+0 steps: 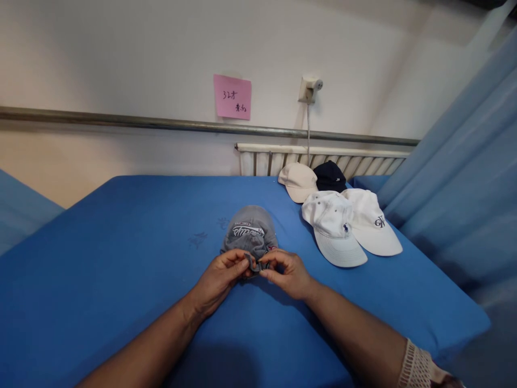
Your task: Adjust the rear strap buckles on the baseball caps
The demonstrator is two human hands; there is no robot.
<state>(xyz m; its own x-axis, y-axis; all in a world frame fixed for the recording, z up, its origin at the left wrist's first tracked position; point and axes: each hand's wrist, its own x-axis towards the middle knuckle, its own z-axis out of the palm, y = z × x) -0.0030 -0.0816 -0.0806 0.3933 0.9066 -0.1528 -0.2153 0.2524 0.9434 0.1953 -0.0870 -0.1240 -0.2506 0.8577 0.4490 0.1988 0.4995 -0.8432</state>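
A grey baseball cap (252, 229) with white lettering lies on the blue-covered bed, its brim pointing away from me and its back strap (254, 263) toward me. My left hand (226, 275) pinches the left part of the strap between thumb and fingers. From the other side, my right hand (288, 274) grips the strap's right part with thumb and index finger. Both hands are close together at the back of the cap. Fingers partly cover the strap, so I cannot tell whether it is fastened.
To the right rest a cream cap (299, 180), a navy cap (330, 175), a white cap with a small horse mark (333, 223) and another white cap (374, 223). Behind the blue bed (121, 258) are a radiator (262, 161) and a metal rail (161, 123). A blue curtain (456, 161) hangs right.
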